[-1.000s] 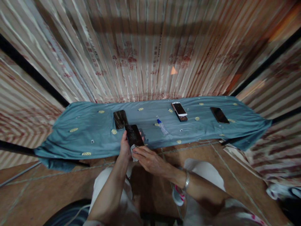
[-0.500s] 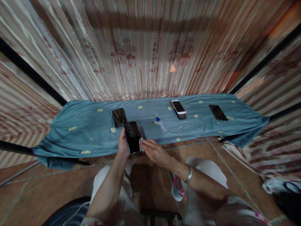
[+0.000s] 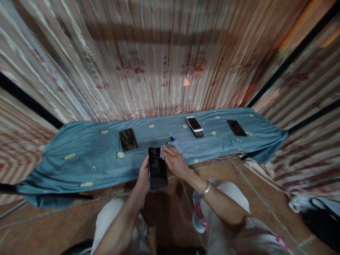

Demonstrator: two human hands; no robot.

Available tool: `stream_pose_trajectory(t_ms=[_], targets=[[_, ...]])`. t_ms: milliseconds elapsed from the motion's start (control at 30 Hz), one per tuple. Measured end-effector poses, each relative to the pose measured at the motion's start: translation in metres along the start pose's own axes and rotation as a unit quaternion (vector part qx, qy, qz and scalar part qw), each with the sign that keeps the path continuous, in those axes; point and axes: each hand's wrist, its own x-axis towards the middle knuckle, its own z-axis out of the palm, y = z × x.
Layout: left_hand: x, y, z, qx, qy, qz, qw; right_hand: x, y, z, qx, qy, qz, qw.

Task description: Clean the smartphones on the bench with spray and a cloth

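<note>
Head view: perhaps 4 phones [image 3: 128, 139] around.

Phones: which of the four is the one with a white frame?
The white-framed phone lies on the blue cloth, right of the small bottle. The other two lying there and the one in the left hand look all dark.

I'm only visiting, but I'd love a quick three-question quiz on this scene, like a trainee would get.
1. True or false: the left hand holds a dark phone.
2. Not counting that one, how many phones lie on the blue cloth? A two, B four, C six.
3. What does the right hand press to the held phone's top edge?

Key: 1 true. 2 B; two are stacked. 3 A small white wipe.
</note>
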Motion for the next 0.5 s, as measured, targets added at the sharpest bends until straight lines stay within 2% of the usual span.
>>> stream_pose_trajectory(t_ms=[100, 233, 500], targets=[[0.002, -0.006, 0.0, -0.013, -0.016, -0.014, 1.0, 0.002, 0.005, -0.001, -0.008, 0.007, 0.011, 1.0], [0.003, -0.015, 0.002, 0.003, 0.003, -0.028, 1.0, 0.005, 0.005, -0.001, 0.0, 0.005, 0.018, 1.0], [0.009, -0.028, 0.003, 0.046, 0.037, 0.003, 0.998, 0.012, -0.008, 0.0, 0.025, -0.008, -0.011, 1.0]])
